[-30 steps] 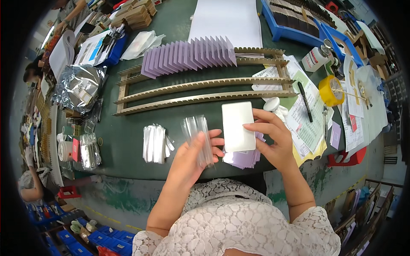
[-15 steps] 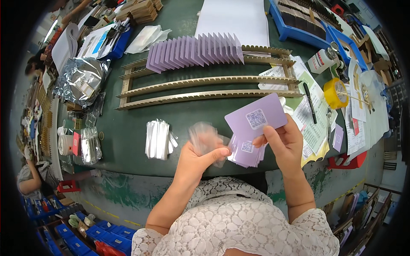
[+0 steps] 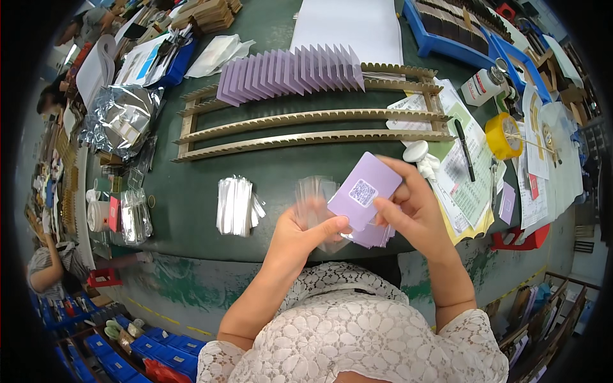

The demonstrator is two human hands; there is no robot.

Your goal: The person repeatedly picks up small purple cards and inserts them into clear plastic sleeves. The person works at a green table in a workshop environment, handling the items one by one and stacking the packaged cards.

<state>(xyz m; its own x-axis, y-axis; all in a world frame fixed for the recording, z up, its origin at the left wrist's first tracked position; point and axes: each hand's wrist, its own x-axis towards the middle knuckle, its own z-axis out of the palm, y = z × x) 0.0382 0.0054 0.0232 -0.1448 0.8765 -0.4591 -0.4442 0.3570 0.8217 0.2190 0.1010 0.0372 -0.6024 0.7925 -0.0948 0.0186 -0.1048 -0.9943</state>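
Near the table's front edge, my right hand (image 3: pixel 418 210) pinches a purple card (image 3: pixel 372 175) that bears a white square code. The card is tilted, and its lower left corner reaches my left thumb. My left hand (image 3: pixel 295 235) is closed on several thin clear plastic sleeves (image 3: pixel 314 191), fanned out and partly see-through. Whether the card's corner is inside a sleeve I cannot tell. Below the card, a stack of purple cards (image 3: pixel 371 237) is partly hidden by it and by my hands. A bundle of clear sleeves (image 3: pixel 234 207) lies on the table to the left.
A notched metal rack (image 3: pixel 281 122) stands ahead, with a row of purple cards (image 3: pixel 287 70) upright along its far side. At right are papers (image 3: pixel 469 188), a black pen (image 3: pixel 465 150), a white figurine (image 3: pixel 423 159), yellow tape (image 3: pixel 501 135) and a white bottle (image 3: pixel 480 88).
My right hand has brought the purple card left and down toward my left thumb, turning it steeper. A white figurine on the right now shows more fully.
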